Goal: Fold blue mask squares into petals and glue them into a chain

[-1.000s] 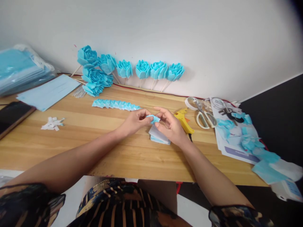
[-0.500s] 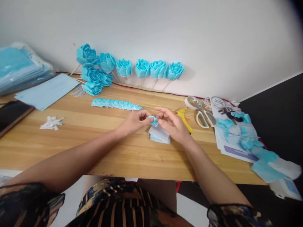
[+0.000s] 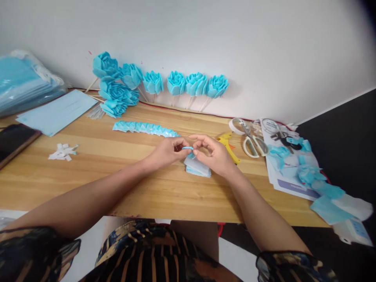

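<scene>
Between my two hands is a small folded piece of light-blue fabric (image 3: 189, 152). My left hand (image 3: 167, 154) pinches its left end between thumb and fingertips. On the other end, the thumb and index finger of my right hand (image 3: 214, 156) close on it, the remaining fingers curled loosely. Below the fingers lies a small stack of blue and white fabric squares (image 3: 198, 169), partly covered by my right hand. A row of folded blue petals (image 3: 143, 128) runs along the table just beyond my left hand.
Blue fabric flowers on sticks (image 3: 176, 83) lean against the wall. A yellow glue gun (image 3: 227, 145) and scissors (image 3: 255, 145) lie to the right, near papers with blue scraps (image 3: 311, 174). On the left are white strips (image 3: 63, 152), a phone (image 3: 16, 141) and bagged blue sheets (image 3: 28, 84).
The fabric piece, formerly showing a broader face, is now folded narrower between my fingertips. My right hand has shifted slightly, its fingers nearer my left. The view has moved slightly.
</scene>
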Demonstrator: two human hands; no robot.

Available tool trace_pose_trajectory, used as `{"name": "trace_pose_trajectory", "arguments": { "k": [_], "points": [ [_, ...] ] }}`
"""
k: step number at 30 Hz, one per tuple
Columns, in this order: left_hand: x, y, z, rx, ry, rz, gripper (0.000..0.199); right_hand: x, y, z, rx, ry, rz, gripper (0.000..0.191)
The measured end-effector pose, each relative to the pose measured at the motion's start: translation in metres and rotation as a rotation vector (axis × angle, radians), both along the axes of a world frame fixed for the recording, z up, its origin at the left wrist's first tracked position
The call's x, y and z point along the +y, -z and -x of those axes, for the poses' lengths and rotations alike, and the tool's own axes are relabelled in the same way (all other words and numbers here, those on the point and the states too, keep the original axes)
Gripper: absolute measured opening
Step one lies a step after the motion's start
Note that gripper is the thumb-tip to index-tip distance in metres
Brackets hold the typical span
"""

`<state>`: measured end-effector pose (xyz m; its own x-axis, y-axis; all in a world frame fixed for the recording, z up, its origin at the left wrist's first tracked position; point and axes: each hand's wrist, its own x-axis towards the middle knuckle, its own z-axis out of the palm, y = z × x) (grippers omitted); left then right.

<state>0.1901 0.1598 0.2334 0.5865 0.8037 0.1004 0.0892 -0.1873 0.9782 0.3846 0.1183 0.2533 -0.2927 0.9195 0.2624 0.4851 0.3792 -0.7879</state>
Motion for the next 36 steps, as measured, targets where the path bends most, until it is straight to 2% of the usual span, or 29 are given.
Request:
{"name": "trace_pose_trajectory", "arguments": {
  "k": [4,11,17,22,31,34,36],
  "points": [
    [-0.001,-0.002,0.0,-0.03,0.019,0.017,0.024,-0.001,0.001,0.002,0.011,0.017,0.0,0.038],
    [-0.004,-0.017,0.005,-0.082,0.105,0.117,0.029,-0.001,-0.002,0.005,0.116,0.066,0.029,0.037],
    [-0.004,-0.017,0.002,-0.122,0.065,0.135,0.035,0.004,-0.002,0.006,0.411,0.119,0.14,0.037],
    [-0.004,-0.015,-0.001,-0.14,0.029,0.156,0.038,0.004,-0.005,0.009,0.469,0.137,0.172,0.04],
    [0.001,-0.019,0.004,-0.267,-0.096,0.181,0.032,0.004,-0.009,0.012,0.472,-0.018,0.225,0.056],
    [0.001,-0.02,0.006,-0.282,-0.09,0.194,0.033,0.006,-0.019,0.008,0.463,-0.066,0.273,0.06],
    [0.001,-0.022,0.007,-0.28,-0.072,0.196,0.033,0.008,-0.029,0.003,0.462,-0.068,0.295,0.055]
  ]
}}
